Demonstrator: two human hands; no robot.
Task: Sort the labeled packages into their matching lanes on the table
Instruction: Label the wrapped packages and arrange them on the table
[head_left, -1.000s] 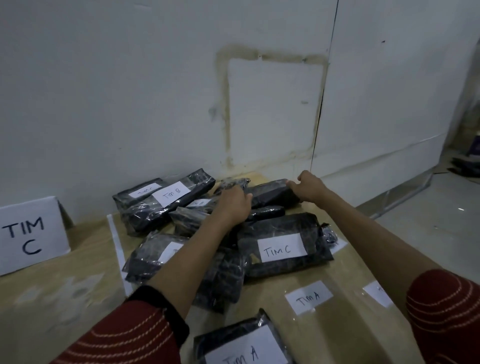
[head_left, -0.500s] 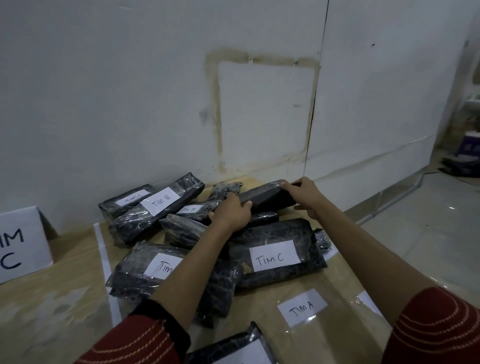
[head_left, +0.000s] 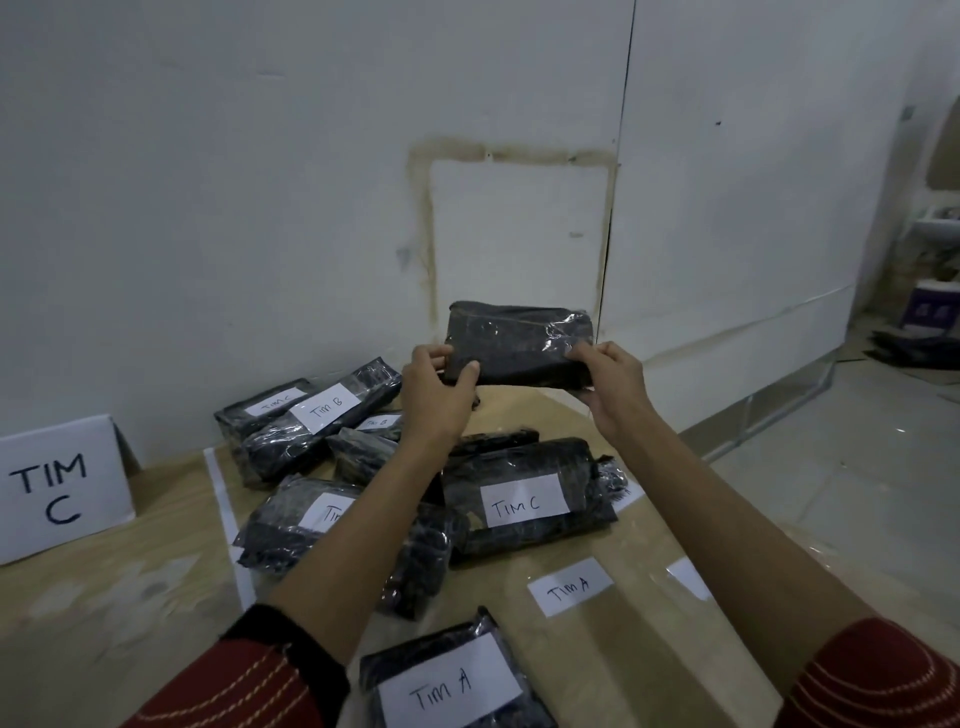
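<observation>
I have both hands up over the far end of the table (head_left: 597, 665), holding 1 dark plastic-wrapped package (head_left: 519, 345) in the air in front of the white wall, clear of the pile below. My left hand (head_left: 439, 395) pinches its lower left corner, thumb on the near face and fingers curled behind; my right hand (head_left: 610, 387) pinches the lower right edge the same way, so both sets of fingers are closed on the wrap. The face turned to me shows no label, so I judge the step in hand is reading it: I would roll the package toward me with both wrists, keeping the pinch light enough that the slick film does not slip, yet firm on the contents and not on loose film alone. Once the writing shows, I match it to a lane. The TIM C sign (head_left: 57, 488) stands at the left, a white tape line (head_left: 223, 499) runs between that side and the pile, and a flat Tim A tag (head_left: 569, 587) lies on the table near me, just beyond a package marked Tim A (head_left: 447, 686). Below my hands are unsorted packages, among them a Tim C package (head_left: 524, 499) and a Tim B package (head_left: 322, 415). I would carry mine high over these so it does not drag them.
</observation>
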